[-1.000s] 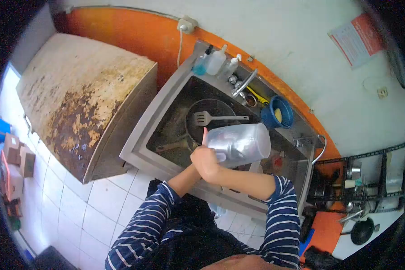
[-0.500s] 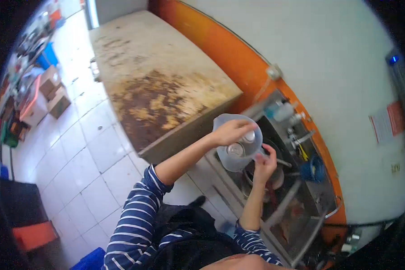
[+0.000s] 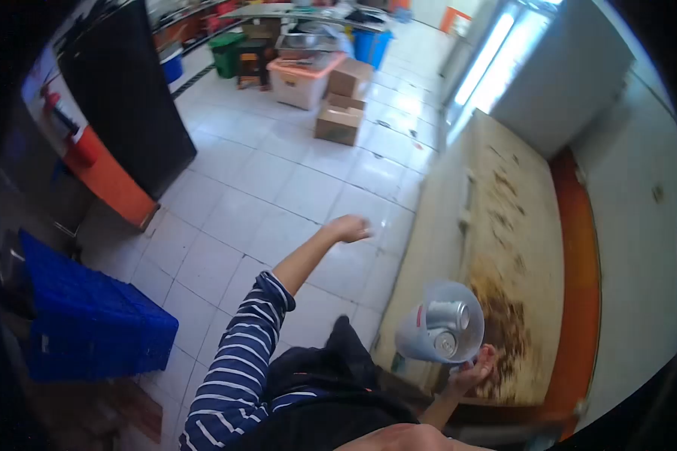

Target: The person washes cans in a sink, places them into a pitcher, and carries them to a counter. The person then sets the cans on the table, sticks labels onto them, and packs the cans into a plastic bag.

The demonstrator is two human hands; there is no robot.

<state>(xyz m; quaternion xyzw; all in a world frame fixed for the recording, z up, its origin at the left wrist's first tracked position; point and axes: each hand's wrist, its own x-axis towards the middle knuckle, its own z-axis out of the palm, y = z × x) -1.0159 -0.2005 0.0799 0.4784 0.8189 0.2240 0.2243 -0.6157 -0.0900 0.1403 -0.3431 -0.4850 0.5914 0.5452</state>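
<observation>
My right hand (image 3: 476, 370) grips the handle of a translucent plastic jug (image 3: 412, 340) at the lower right. Inside the jug lie silver drink cans (image 3: 449, 313); two show, one with its lid facing me. The jug is tilted, its mouth toward me, in front of the stained top of a long chest-like counter (image 3: 538, 255). My left hand (image 3: 347, 228) hangs apart from the jug, over the tiled floor. Its fingers look curled but are smeared by motion, and I see nothing clear in them.
Blue plastic crates (image 3: 101, 323) stand at the left, near a black panel (image 3: 124, 98) and an orange low wall (image 3: 113, 180). Farther off on the white tiles are cardboard boxes (image 3: 340, 120), a pinkish storage bin (image 3: 293, 83) and a blue bin (image 3: 371, 46).
My left hand has come out of the jug's mouth and moved left. The view has swung left, away from the sink, and my right hand has carried the jug along.
</observation>
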